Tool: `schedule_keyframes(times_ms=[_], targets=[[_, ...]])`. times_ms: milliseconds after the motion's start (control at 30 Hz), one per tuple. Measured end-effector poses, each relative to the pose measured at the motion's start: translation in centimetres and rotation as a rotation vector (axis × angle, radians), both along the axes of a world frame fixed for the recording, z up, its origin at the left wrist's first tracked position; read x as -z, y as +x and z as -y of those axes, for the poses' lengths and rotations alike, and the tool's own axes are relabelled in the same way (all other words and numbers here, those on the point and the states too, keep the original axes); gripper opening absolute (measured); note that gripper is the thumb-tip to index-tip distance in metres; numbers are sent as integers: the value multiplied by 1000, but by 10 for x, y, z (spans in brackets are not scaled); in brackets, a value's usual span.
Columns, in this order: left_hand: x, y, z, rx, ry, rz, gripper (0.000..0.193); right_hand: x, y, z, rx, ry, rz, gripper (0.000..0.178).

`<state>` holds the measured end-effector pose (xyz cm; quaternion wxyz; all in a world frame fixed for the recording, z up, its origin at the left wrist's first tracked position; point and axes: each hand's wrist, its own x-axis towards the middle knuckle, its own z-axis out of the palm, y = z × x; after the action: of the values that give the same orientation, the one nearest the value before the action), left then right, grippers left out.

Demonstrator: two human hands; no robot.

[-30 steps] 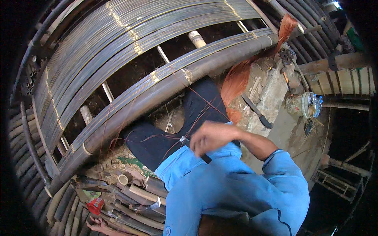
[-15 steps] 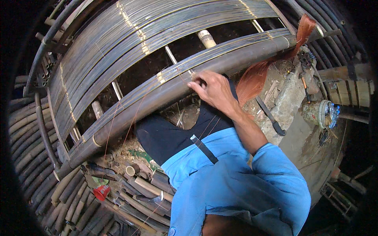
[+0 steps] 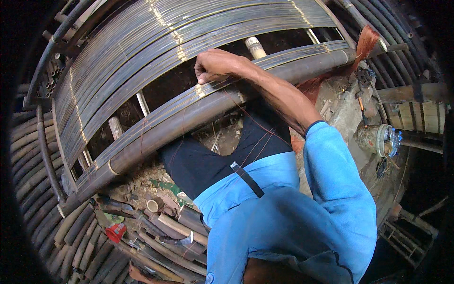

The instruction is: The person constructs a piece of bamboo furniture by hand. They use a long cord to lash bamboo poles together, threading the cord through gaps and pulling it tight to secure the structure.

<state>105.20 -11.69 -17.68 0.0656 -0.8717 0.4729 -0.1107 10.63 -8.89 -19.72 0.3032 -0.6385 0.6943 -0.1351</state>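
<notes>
My right hand [image 3: 215, 67] reaches over a thick dark bamboo pole [image 3: 156, 137] to the narrow band of split bamboo strips [image 3: 156, 111] behind it. Its fingers are curled closed at the strips, beside a pale woven binding [image 3: 200, 91]; what they pinch is hidden. Fine reddish threads [image 3: 257, 124] trail from the pole across my lap. Beyond a gap lies a wide panel of dark bamboo slats [image 3: 127, 61] with pale binding rows. Only a little of my left hand [image 3: 137, 273] shows at the lower edge, low on the left, its fingers unclear.
A reddish-brown fibre bundle [image 3: 366, 42] hangs over the pole's right end. To the right stand a bucket [image 3: 371, 139] with plastic bottles and an orange-handled tool [image 3: 362, 111]. Bamboo lengths [image 3: 179, 226], a curved blade [image 3: 182, 240] and a red container [image 3: 115, 232] lie lower left.
My right hand has moved left and farther out, from the pole's near side to the bamboo strips. Part of my left hand has come into view at the lower edge.
</notes>
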Motion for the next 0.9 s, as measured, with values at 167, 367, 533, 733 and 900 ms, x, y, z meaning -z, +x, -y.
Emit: schedule_keyframes(times_ms=[167,367,533,733,900], targets=[[23,-236,72,876,-313,-52,53,-26,54,-1,-212,-427,514,24],[0,-536,26,1164,-360,-755,16,-55,94,-97,194,-297,49,54],[-10,-649,-27,1196,388,-942,39,23,86,-190,698,-111,-119,56],[54,-703,-60,1129,895,-1425,57,17,143,-185,479,-268,380,21],[2,-717,-34,551,880,-2216,31,-30,155,-177,197,-336,333,26]])
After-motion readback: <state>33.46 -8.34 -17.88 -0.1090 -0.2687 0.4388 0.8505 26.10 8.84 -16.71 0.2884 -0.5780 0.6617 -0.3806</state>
